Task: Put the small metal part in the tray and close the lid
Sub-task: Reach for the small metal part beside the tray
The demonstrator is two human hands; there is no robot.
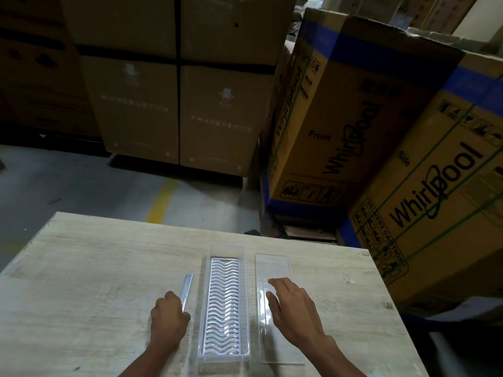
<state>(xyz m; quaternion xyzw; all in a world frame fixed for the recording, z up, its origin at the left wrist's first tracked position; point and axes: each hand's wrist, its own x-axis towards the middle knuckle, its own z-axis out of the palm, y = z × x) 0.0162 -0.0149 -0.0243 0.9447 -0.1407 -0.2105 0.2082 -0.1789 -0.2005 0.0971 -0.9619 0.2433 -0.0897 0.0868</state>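
Note:
A long clear plastic tray (224,303) with a white wavy insert lies lengthwise in the middle of the wooden table (95,268). Just left of it lies a thin silver metal strip (187,288). My left hand (169,319) is curled over the strip's near end, fingers closed on it. To the right of the tray a flat clear lid (273,268) lies on the table. My right hand (292,308) rests on the lid's middle with its fingers spread flat.
The table's far edge runs just behind the tray. Large cardboard appliance boxes (353,118) stand close at the right and more boxes (177,91) at the back. Grey floor with a yellow line (160,200) lies beyond the table.

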